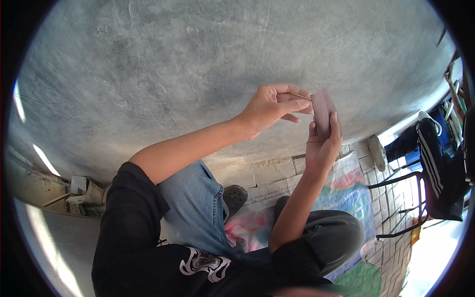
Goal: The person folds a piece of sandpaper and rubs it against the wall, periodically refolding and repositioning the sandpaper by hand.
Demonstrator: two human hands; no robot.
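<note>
My right hand (324, 143) grips a flat, brownish-grey rectangular piece (323, 106), fingers on one side and thumb on the other. It stands tilted upright in front of the grey wall and looks like folded sandpaper, though its grain is too small to be sure. My left hand (271, 108) comes in from the left, its thumb and index finger pinched at the piece's left edge. A thin, light-coloured stick (305, 98) shows between those fingertips, its end at the piece. The left hand's lower fingers are loosely bent away.
A smooth grey wall (173, 59) rises close in front. Beneath me a printed plastic sheet (354, 198) covers brick paving (388, 213). To the right, a person in dark striped trousers (429, 158) sits on a black-framed chair (420, 198). Pale blocks (84, 193) lie at the left.
</note>
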